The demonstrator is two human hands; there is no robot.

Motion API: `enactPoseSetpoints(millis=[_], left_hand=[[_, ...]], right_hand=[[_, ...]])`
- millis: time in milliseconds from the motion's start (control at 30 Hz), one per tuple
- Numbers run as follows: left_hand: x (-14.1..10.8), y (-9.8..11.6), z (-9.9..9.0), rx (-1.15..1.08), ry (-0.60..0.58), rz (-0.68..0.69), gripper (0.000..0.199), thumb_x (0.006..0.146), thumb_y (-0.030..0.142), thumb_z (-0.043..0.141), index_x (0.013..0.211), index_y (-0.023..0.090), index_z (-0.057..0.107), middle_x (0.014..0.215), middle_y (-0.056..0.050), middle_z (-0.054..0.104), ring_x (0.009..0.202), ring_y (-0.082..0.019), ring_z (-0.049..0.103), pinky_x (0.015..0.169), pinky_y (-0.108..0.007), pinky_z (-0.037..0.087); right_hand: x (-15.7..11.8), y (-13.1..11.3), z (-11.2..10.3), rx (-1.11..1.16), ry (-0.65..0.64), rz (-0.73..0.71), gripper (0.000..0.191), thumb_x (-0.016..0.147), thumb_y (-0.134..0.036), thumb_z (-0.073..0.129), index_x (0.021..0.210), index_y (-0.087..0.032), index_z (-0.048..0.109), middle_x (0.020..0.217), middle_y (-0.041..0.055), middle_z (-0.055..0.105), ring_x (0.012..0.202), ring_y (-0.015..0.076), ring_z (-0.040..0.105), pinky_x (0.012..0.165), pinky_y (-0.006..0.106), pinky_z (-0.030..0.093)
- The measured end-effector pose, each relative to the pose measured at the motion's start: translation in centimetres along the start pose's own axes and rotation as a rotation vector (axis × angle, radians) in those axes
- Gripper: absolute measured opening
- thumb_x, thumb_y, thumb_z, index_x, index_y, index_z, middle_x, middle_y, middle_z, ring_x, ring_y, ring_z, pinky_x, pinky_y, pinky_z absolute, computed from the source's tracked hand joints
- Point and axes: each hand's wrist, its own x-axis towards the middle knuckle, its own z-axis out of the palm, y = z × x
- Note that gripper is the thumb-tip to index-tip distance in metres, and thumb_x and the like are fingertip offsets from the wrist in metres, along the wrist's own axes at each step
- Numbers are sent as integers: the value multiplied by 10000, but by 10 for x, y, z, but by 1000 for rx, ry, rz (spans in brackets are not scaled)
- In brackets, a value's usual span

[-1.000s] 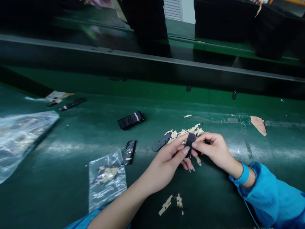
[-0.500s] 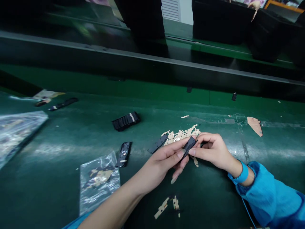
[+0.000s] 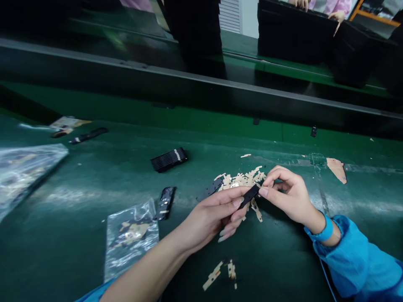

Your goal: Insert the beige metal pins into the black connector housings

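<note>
My left hand (image 3: pixel 220 205) is closed around a narrow black plastic part (image 3: pixel 250 196), thumb on top and fingers beneath. At the part's far right end, the thumb and forefinger of my right hand (image 3: pixel 285 193) are pinched together; whatever lies between those fingertips is too small to make out. Just behind and below the hands spreads a pile of thin beige cut pieces (image 3: pixel 242 179). A flat dark plate (image 3: pixel 210 189) lies partly behind my left hand. Nearer to me are a few loose beige strips (image 3: pixel 213 275).
A clear bag (image 3: pixel 132 239) of beige pieces lies left of my forearm, beside a black part (image 3: pixel 165 203). Farther back sits a stack of black parts (image 3: pixel 169 159). A larger bag (image 3: pixel 28 176) is at far left. A raised dark ledge (image 3: pixel 201 90) crosses behind; a co-worker's hand (image 3: pixel 338 17) shows beyond.
My right hand has shifted slightly right, to the end of the black part, and the part now lies at a flatter angle in my left hand. The view has shifted slightly.
</note>
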Motion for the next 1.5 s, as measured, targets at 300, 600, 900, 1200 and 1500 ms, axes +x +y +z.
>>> enactPoseSetpoints(millis=[300, 600, 900, 1200, 1500], left_hand=[[-2, -2, -4, 3, 4, -24, 517, 974, 372, 718, 1434, 151, 637, 675, 49, 465, 474, -68, 353, 439, -189, 339], [-2, -4, -3, 2, -6, -13, 461, 955, 412, 755, 1347, 173, 713, 672, 47, 465, 492, -63, 338, 448, -184, 313], [-5, -2, -1, 122, -52, -21, 456, 988, 453, 694, 1353, 181, 711, 670, 55, 443, 507, -76, 282, 464, -213, 263], [-7, -6, 9, 682, 253, 271, 400, 1073, 385, 505, 1402, 216, 657, 797, -5, 589, 737, -160, 553, 648, -268, 446], [0, -13, 9, 910, 339, 413, 453, 1076, 309, 460, 1506, 215, 569, 799, 0, 695, 660, -162, 636, 680, -288, 537]], right_hand=[[2, 2, -1, -30, -18, -40, 127, 894, -301, 799, 818, -213, 749, 823, 26, 677, 717, 149, 631, 578, 257, 476], [1, 3, -2, -60, -49, -31, 157, 911, -313, 780, 816, -201, 723, 833, 25, 661, 734, 147, 630, 603, 255, 480], [3, 7, -2, 88, -128, 114, 341, 863, -501, 828, 817, -205, 666, 827, 12, 610, 686, 138, 600, 558, 256, 468], [8, 11, -5, 58, -225, 215, 375, 861, -549, 809, 837, -202, 668, 778, -6, 583, 659, 128, 513, 542, 242, 420], [2, 16, 4, -47, -108, 82, 207, 858, -390, 834, 825, -198, 763, 808, 24, 692, 690, 147, 611, 596, 267, 462]])
